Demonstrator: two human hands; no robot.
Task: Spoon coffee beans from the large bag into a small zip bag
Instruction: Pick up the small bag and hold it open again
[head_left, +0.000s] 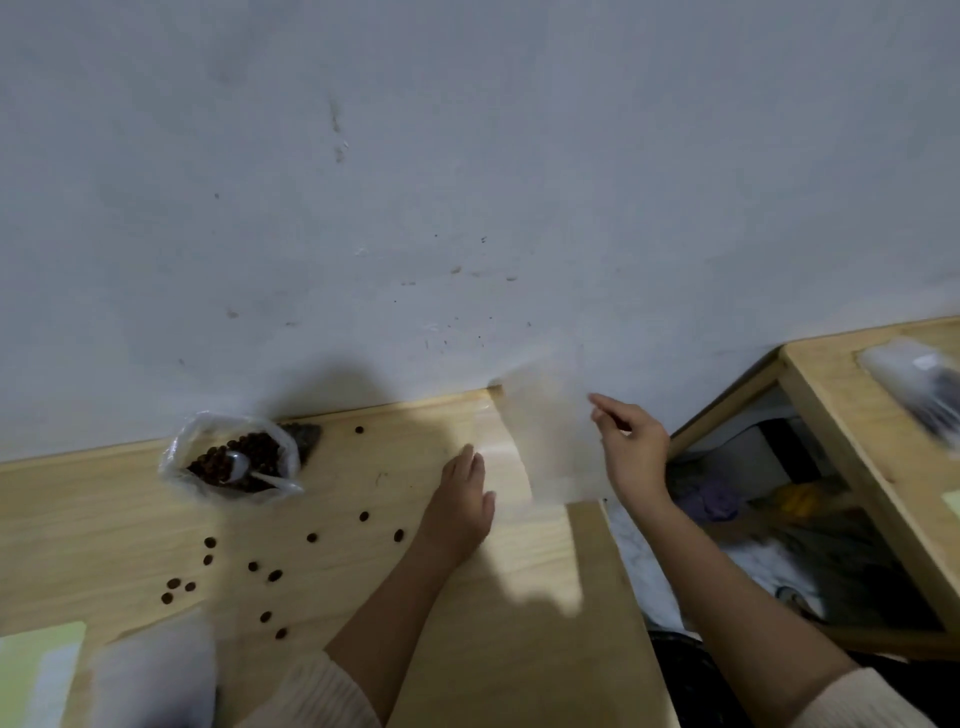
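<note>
pale wooden table (519, 649) set against scuffed grey wall (467, 156) | clear plastic large bag (179, 457) of coffee beans, white spoon (244, 466) inside, stood at wall | right of it: blurred translucent small zip bag (550, 441) pinched by right hand (631, 452); left hand (462, 499) laid flat, fingers straight, nothing held

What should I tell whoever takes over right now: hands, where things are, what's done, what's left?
Left hand: open, flat on the wooden table.
Right hand: pinches the small zip bag by its edge, raised above the table; the bag is blurred and no beans show in it.
Large bag: open at the table's far left, coffee beans inside, spoon resting in them.
Loose beans lie scattered on the table.
Done: small bag in hand.
Left: open it, spoon beans in, probably zip it.
</note>
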